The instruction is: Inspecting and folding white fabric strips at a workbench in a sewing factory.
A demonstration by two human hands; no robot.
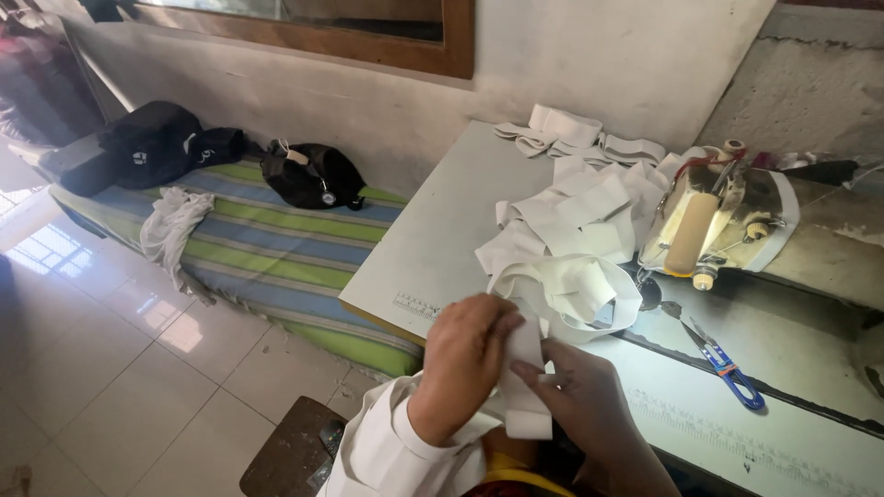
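Note:
My left hand [465, 359] and my right hand [580, 396] both grip one white cloth strip [527, 387] at the near edge of the sewing table [442, 239]. The left hand pinches its upper part, and the right hand's fingers press its side lower down. Just beyond my hands lies a heap of white cloth strips [571, 244], looped and folded. More folded white pieces [575, 133] sit at the table's far edge. A sewing machine [714, 221] stands to the right of the heap.
Blue-handled thread snips [727, 368] lie on the table at the right. A striped mattress [267, 248] on the tiled floor carries black bags [308, 175] and a white cloth [170, 225]. A wooden stool [295, 451] shows below.

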